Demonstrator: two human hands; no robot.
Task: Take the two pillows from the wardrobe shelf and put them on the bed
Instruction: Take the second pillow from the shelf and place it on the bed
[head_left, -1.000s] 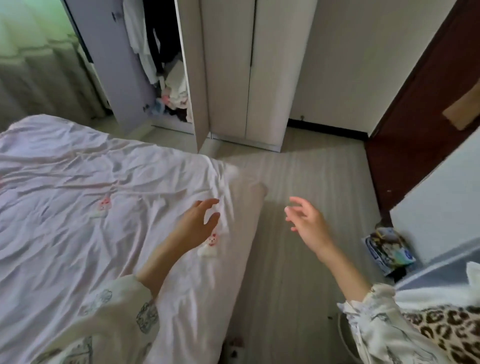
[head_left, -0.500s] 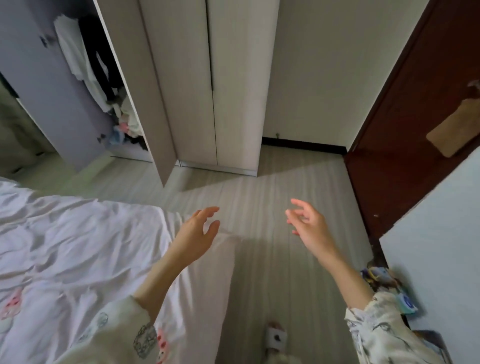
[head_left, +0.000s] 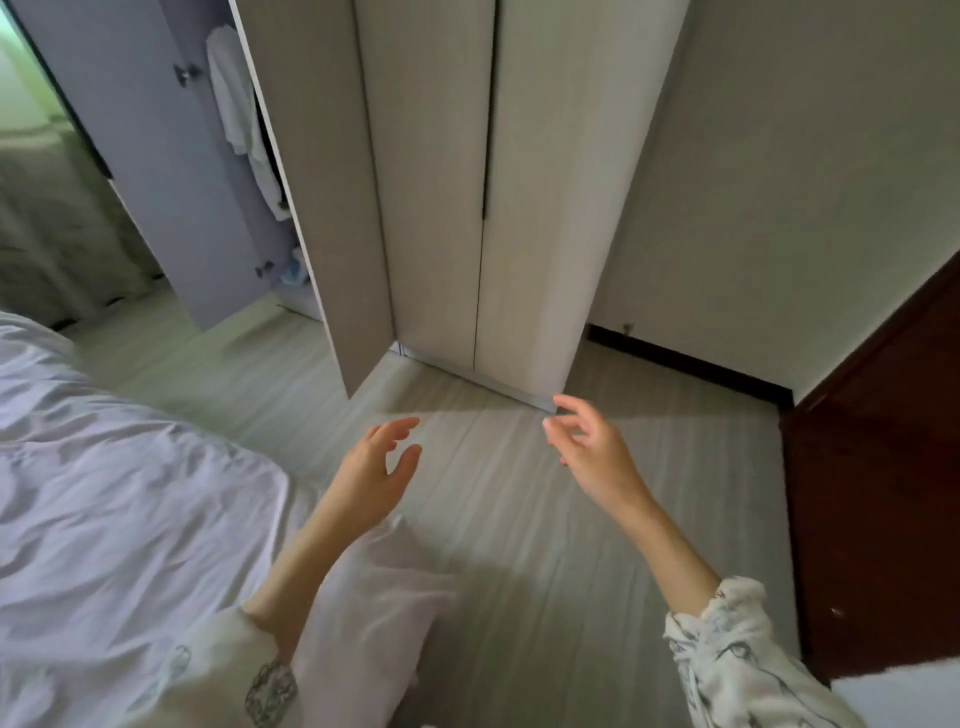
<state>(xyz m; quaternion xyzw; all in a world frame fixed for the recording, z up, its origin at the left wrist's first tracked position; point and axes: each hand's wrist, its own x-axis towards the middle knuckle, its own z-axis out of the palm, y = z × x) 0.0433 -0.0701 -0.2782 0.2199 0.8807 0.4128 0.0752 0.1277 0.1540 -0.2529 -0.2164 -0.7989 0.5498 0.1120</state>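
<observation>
The white wardrobe (head_left: 524, 208) stands ahead, its right pair of doors closed. One left door (head_left: 322, 208) stands ajar toward me, and another door (head_left: 150, 171) is swung wide. White clothes (head_left: 239, 114) hang inside the gap; no shelf or pillow shows. The bed (head_left: 119, 493) with its rumpled pale cover fills the lower left. My left hand (head_left: 376, 475) hovers above the bed's corner, fingers relaxed, holding nothing. My right hand (head_left: 592, 452) hangs over the floor just short of the closed doors, fingers loosely spread and empty.
Pale striped floor (head_left: 519, 519) runs between the bed and the wardrobe. A dark brown door (head_left: 883, 493) stands at the right. A curtain (head_left: 47, 218) hangs at the far left behind the open wardrobe door.
The view has swung off the bed and closed in on the wardrobe, which now looms much larger. Both hands stay raised and empty in front of me.
</observation>
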